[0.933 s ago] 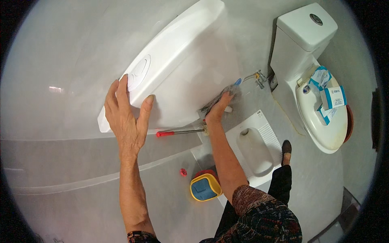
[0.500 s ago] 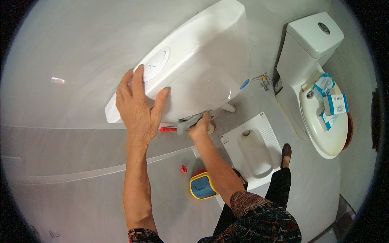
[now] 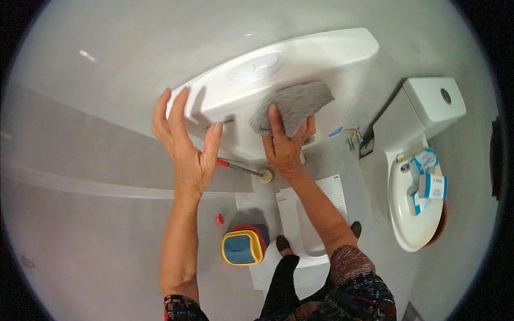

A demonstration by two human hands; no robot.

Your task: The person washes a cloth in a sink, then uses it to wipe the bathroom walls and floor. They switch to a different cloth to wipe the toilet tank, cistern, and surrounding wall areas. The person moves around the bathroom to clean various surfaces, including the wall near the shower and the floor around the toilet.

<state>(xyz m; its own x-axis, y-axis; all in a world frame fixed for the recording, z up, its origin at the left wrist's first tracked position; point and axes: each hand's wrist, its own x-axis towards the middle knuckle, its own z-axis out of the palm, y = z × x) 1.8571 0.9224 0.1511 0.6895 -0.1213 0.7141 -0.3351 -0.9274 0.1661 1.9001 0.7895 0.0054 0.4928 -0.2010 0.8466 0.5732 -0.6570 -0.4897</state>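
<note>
A white wall-hung toilet cistern (image 3: 334,51) spans the upper middle, with an oval flush button (image 3: 256,67) on its top. My right hand (image 3: 286,150) grips a grey cleaning cloth (image 3: 300,104), spread over the cistern's front face. Part of that face lies hidden behind the cloth. Beside the cistern's left end is my left hand (image 3: 187,152), fingers apart and holding nothing; I cannot tell whether its fingertips touch the edge. Just right of my left thumb, a small dark slot or fitting (image 3: 227,121) shows on the cistern.
Below the cistern lies a red-handled toilet brush (image 3: 243,168). A white squat pan (image 3: 289,214) is set in the floor, near a yellow-rimmed bin (image 3: 241,249) and a small red object (image 3: 220,219). At right stands a toilet (image 3: 401,214) with blue-white boxes (image 3: 432,186) on its lid. A tap (image 3: 352,136) juts from the wall.
The view has shifted. My right hand has brought the cloth from beneath the cistern up onto its front. My left hand has moved from near the flush button to the cistern's left end.
</note>
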